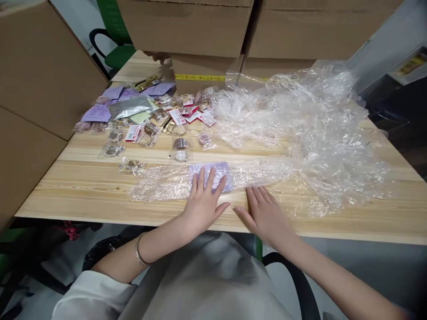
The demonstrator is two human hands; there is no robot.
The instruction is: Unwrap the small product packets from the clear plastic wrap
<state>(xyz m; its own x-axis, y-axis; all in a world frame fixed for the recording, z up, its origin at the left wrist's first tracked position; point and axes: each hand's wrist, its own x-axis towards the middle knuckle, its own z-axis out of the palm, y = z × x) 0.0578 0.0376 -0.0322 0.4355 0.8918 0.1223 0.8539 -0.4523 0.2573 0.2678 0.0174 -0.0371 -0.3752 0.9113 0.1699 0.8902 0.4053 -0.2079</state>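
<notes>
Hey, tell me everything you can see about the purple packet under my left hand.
The purple packet is a flat, pale lilac rectangle with a slight sheen. It lies near the front of the wooden table, long side running left to right. The fingers of your left hand rest spread across it, hiding much of its front. Crinkled clear film extends from both sides; how its layers wrap it, and any print, I can't tell.

A wooden table (pixel 76 191) is seen in the middle, a green chair (pixel 115 20) near eleven o'clock, a grey wall (pixel 376 40) at two and pale floor (pixel 282 284) at five.
</notes>
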